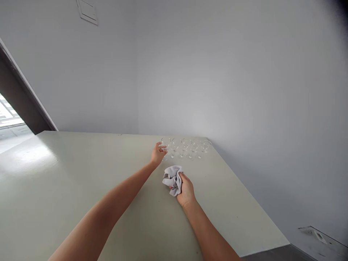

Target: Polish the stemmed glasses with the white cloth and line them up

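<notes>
At the far end of the table, my left hand (pixel 158 154) has its fingers curled around the leftmost stemmed glass (pixel 166 140), near the base of its bowl. That glass stands upright beside a row of several similar clear stemmed glasses (pixel 187 143), which reaches toward the right edge. Closer to me, my right hand (pixel 187 190) grips a crumpled pale grey cloth (pixel 173 177) just above the tabletop. The cloth is bunched, and most of the fingers of that hand are hidden behind it.
A large pale table (pixel 89 177) spans the view, its far and right edges close to grey walls (pixel 231 79). A wall panel (pixel 87 11) is at upper left and a socket plate (pixel 320 237) low at right. A dark frame (pixel 21 90) borders a bright opening at left.
</notes>
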{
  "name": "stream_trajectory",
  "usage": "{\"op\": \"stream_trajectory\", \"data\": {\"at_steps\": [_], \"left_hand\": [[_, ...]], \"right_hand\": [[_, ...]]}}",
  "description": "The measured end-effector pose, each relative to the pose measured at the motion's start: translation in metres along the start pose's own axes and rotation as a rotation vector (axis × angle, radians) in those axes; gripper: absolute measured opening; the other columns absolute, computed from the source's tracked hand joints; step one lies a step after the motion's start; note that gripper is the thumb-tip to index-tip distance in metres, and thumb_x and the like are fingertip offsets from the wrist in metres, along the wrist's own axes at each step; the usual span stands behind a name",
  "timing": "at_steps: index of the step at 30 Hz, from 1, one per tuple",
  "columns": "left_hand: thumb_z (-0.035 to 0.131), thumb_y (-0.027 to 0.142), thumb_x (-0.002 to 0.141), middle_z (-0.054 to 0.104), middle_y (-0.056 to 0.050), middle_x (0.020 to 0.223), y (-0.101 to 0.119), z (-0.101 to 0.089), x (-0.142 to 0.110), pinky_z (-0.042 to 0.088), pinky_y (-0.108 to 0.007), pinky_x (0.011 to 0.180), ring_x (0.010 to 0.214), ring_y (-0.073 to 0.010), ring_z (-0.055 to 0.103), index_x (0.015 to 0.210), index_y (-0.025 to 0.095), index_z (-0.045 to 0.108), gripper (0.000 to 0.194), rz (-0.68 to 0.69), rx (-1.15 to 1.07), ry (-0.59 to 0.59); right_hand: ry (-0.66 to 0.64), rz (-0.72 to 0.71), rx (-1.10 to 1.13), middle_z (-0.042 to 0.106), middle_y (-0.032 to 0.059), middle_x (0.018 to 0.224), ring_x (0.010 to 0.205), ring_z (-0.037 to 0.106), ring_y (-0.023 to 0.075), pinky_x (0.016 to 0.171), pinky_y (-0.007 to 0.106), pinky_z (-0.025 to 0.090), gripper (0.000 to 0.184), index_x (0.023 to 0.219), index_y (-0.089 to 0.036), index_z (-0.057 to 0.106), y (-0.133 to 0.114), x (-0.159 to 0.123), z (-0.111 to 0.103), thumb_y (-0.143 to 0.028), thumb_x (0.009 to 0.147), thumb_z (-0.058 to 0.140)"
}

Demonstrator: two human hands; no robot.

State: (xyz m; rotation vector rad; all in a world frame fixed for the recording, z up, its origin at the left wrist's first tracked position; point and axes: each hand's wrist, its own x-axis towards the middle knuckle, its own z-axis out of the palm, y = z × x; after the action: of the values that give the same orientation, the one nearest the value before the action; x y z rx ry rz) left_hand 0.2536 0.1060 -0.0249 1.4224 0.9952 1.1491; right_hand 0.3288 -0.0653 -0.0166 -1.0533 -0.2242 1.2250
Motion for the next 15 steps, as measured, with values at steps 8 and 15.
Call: {"op": "stream_trajectory", "data": {"at_steps": [8,15], "left_hand": [[0.063,0.014,0.061,0.052,-0.010,0.125,0.013,-0.008,-0.011,0.043,-0.031,0.081,0.108,-0.0199,0.052,0.120,0.023,0.041,0.063,-0.011,0.100,0.097],[0.055,0.042,0.076,0.060,-0.013,0.110,0.037,-0.043,-0.069,0.044,-0.039,0.081,0.101,-0.0239,0.057,0.111,0.019,0.052,0.042,-0.185,0.113,0.071]], "right_hand": [[0.018,0.036,-0.006,0.060,-0.0009,0.061,0.048,0.054,0.0144,0.042,0.026,0.042,0.029,0.074,-0.022,0.054,-0.004,-0.004,0.004,-0.049,0.069,0.062],[-0.211,0.008,-0.025,0.062,0.0020,0.067,0.056,0.057,0.0163,0.043,0.024,0.040,0.055,0.087,-0.023,0.059,-0.012,-0.013,0.005,-0.074,0.071,0.046]]}}
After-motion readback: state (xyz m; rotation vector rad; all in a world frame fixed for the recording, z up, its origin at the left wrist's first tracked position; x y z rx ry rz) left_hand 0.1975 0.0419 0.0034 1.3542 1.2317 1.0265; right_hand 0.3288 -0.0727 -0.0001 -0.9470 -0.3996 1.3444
